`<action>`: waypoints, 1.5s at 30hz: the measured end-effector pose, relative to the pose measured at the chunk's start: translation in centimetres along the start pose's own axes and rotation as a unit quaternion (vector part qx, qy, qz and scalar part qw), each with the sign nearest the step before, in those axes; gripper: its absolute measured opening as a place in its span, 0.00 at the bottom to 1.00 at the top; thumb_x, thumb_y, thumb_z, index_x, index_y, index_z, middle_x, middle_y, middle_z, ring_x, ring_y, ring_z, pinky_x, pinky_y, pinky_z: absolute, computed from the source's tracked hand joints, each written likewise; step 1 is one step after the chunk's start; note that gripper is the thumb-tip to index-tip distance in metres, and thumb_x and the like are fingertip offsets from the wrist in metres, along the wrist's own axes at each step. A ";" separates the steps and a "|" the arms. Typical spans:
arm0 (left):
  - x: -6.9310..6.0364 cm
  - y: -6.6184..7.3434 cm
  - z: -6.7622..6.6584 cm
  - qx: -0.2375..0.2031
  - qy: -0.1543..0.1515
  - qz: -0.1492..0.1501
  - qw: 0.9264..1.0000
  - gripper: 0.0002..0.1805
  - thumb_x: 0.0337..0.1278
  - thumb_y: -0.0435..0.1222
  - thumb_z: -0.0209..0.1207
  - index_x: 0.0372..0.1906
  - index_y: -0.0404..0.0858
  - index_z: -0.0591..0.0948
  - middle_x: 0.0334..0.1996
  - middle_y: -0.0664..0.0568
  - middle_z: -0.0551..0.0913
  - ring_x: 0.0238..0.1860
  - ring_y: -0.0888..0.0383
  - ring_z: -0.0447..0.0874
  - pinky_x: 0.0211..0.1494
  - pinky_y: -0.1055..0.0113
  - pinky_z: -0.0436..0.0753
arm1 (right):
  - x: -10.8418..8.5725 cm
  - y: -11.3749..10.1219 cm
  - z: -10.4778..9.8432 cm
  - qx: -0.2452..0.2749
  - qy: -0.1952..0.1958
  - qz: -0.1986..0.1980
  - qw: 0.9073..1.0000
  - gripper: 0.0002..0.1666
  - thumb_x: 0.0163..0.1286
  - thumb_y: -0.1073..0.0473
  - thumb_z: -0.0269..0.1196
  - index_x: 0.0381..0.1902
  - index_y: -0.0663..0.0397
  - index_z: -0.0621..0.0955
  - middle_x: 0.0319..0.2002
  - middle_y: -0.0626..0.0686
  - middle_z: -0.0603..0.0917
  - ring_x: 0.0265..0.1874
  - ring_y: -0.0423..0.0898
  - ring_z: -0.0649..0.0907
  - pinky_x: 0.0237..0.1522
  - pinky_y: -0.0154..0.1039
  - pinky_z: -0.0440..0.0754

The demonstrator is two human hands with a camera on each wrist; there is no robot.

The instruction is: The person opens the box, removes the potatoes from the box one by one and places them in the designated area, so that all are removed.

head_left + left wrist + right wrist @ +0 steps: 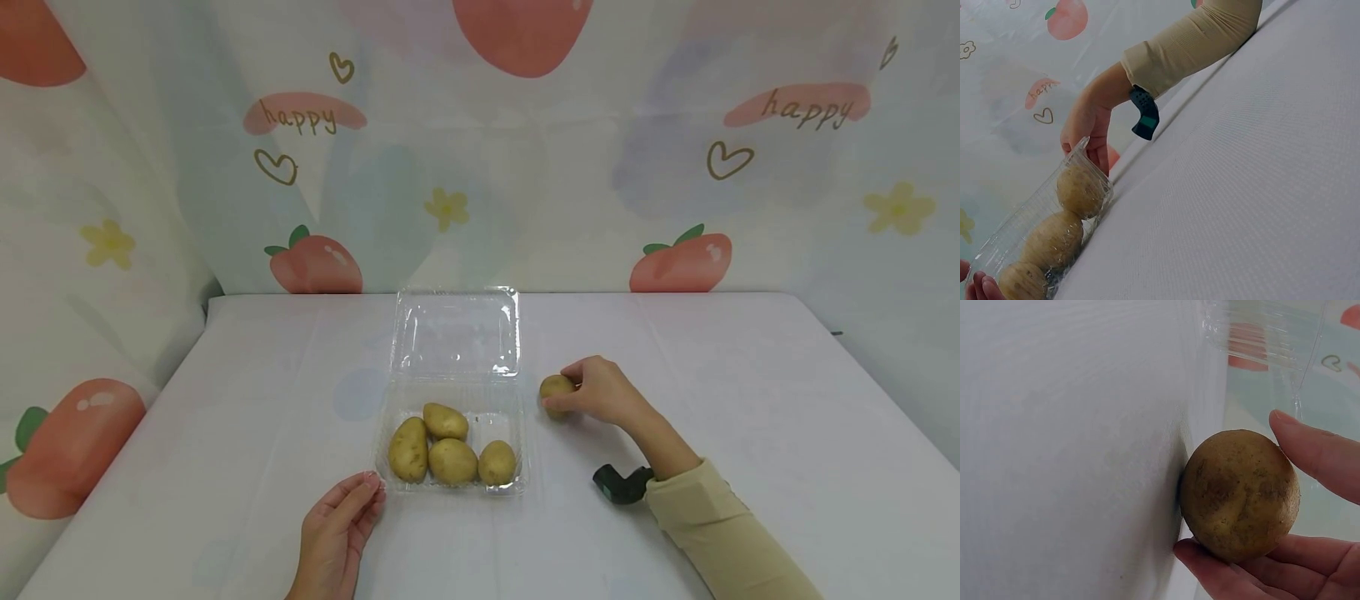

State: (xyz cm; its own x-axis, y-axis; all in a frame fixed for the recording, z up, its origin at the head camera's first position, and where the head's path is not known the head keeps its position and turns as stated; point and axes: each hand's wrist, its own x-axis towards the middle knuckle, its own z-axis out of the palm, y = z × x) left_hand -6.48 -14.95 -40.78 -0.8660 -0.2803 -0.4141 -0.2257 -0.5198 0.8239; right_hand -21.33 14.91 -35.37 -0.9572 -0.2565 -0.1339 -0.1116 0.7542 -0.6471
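A clear plastic clamshell box (491,427) lies with its lid (457,333) folded back on the table. Several potatoes (453,462) sit in its base, with a gap at the back right. At the box's front left corner, my left hand (339,529) pinches the rim between thumb and fingers. My right hand (606,393), to the right of the box, holds another potato (1239,495) between thumb and fingers. That potato is at the table surface; whether it still touches the cloth I cannot tell.
A black curved device (621,485) is at the right wrist, by the cuff of the beige sleeve (697,500). White cloth covers the table (247,433). A printed curtain (517,183) hangs behind the back edge and along the sides.
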 end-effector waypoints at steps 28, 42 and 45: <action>-0.1 0.2 0.1 0.000 -0.004 -0.001 1.000 0.03 0.57 0.31 0.59 0.36 0.36 0.79 0.33 0.52 0.80 0.37 0.61 0.79 0.44 0.71 0.78 | -0.1 0.3 -0.3 -0.029 0.002 -0.007 1.000 0.24 0.48 0.53 0.72 0.34 0.67 0.80 0.24 0.51 0.76 0.25 0.46 0.73 0.25 0.36 0.71; -0.1 0.2 0.0 0.001 -0.006 -0.002 1.000 0.04 0.56 0.31 0.59 0.37 0.36 0.78 0.33 0.52 0.80 0.36 0.61 0.79 0.44 0.71 0.78 | -0.2 0.3 -0.5 -0.029 -0.002 0.002 1.000 0.27 0.48 0.52 0.72 0.37 0.69 0.79 0.26 0.53 0.77 0.27 0.47 0.74 0.27 0.37 0.72; -0.1 0.1 0.0 0.000 -0.006 -0.001 1.000 0.04 0.56 0.31 0.60 0.37 0.36 0.78 0.33 0.52 0.80 0.36 0.61 0.79 0.44 0.72 0.78 | -0.3 0.2 -0.6 -0.032 -0.004 0.005 0.999 0.31 0.48 0.51 0.72 0.41 0.72 0.78 0.30 0.55 0.78 0.30 0.48 0.75 0.29 0.38 0.73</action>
State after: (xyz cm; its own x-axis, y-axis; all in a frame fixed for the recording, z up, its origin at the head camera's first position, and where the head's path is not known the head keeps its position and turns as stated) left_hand -6.46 -15.02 -40.63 -0.8709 -0.2694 -0.4110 -0.2278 -0.5198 0.8234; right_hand -21.26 15.51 -35.01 -0.9564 -0.2528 -0.1463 -0.1189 0.7943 -0.5958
